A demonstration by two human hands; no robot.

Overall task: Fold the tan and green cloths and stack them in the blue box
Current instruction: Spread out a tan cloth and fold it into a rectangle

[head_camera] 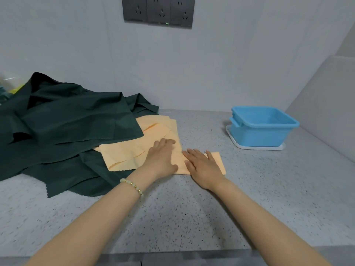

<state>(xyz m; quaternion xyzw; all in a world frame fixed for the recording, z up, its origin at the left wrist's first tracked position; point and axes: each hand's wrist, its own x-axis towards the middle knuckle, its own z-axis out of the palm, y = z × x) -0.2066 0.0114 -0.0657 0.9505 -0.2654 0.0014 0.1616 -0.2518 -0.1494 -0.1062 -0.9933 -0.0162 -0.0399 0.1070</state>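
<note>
Bare bench (201, 129) runs from the tan cloths (123, 154) across to the blue box (261, 131), whose top stands open; the side wall (326, 104) rises close beside it on the right. The heap of green cloths (67, 127) covers the left of the bench back to the rear wall (192, 73)

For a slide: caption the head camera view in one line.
Left hand and right hand press a folded tan cloth flat on the counter, between green cloths and blue box.
</note>
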